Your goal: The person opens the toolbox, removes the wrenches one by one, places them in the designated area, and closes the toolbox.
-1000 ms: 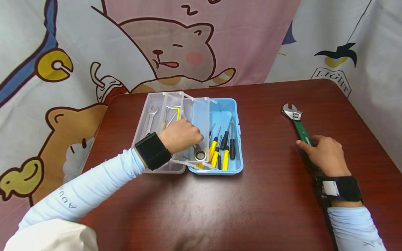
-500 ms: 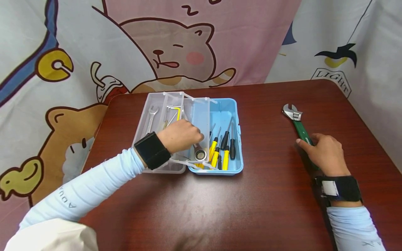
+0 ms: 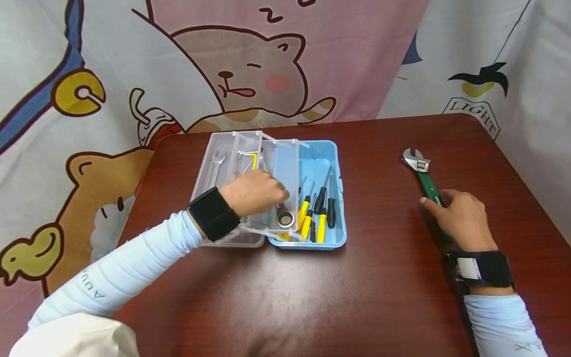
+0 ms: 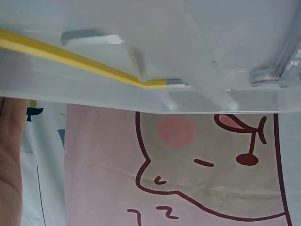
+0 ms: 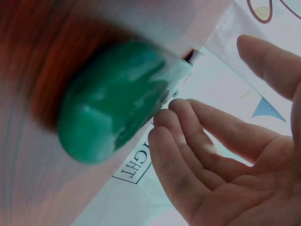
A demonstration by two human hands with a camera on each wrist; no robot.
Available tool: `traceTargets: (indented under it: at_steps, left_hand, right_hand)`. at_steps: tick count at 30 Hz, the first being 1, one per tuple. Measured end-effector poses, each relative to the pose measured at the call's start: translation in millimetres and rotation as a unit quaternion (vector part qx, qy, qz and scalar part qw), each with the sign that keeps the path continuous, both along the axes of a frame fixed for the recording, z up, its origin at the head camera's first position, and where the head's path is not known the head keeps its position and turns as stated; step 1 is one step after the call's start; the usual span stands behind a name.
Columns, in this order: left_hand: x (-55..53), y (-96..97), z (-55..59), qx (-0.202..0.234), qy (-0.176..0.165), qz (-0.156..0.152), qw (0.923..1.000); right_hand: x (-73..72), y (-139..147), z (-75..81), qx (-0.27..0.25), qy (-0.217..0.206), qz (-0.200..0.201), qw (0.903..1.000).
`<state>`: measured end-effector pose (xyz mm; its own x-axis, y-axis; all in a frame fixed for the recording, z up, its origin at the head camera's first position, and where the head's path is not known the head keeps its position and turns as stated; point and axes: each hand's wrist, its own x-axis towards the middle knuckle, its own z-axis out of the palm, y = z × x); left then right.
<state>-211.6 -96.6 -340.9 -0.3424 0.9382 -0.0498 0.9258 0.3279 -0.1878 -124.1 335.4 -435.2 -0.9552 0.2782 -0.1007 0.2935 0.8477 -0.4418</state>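
Note:
My left hand (image 3: 257,189) is over the clear plastic tray (image 3: 292,157), its knuckles up. Its fingertips are hidden below the hand; I cannot tell whether they grip anything. Just beyond the knuckles shows the ring end of a wrench (image 3: 285,219). A yellow hex key (image 4: 94,63) shows through the tray in the left wrist view. On the right side of the table, my right hand (image 3: 465,220) hovers around the green handle of an adjustable wrench (image 3: 428,186). Its thumb is spread and the fingers are loosely bent beside the handle (image 5: 110,103), as the right wrist view shows.
The blue toolbox (image 3: 341,208) holds several yellow and black screwdrivers (image 3: 322,225). Its lid lies folded out to the left, with an open-end wrench (image 3: 215,168) inside. Behind the brown table (image 3: 370,282) hangs a printed curtain (image 3: 348,54).

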Motion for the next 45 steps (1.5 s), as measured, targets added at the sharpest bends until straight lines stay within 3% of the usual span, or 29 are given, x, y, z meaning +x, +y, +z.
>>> traceTargets:
  at_steps: [11, 16, 23, 27, 32, 39, 45]
  left_hand:
    - [10.9, 5.5, 10.6, 0.053, -0.051, -0.027, 0.9969]
    - [16.3, 7.0, 15.1, 0.066, -0.083, -0.024, 0.9941]
    - [25.8, 0.3, 25.0, 0.1, -0.098, -0.032, 0.9896]
    - [31.4, -3.9, 31.7, 0.156, -0.097, -0.039, 0.9822]
    - [35.9, -8.7, 37.3, 0.232, -0.104, -0.05, 0.9659]
    - [40.9, -13.6, 38.6, 0.28, -0.124, -0.035, 0.9513]
    - [44.3, -16.1, 43.5, 0.309, -0.119, -0.018, 0.9435]
  right_hand:
    - [1.2, 0.3, 0.1, 0.001, 0.006, -0.002, 1.0]
    - [2.2, -0.7, -0.2, 0.0, -0.001, -0.01, 1.0]
    - [3.9, -0.5, -0.2, 0.005, 0.002, -0.011, 0.9999]
    - [4.4, -0.6, 0.1, 0.005, 0.006, -0.009, 0.9999]
    - [4.1, -1.2, 1.6, 0.004, 0.007, -0.01, 0.9999]
    - [5.0, -3.8, 4.2, -0.001, 0.017, -0.008, 0.9998]
    - [5.5, -7.1, 6.0, -0.002, 0.026, -0.002, 0.9997]
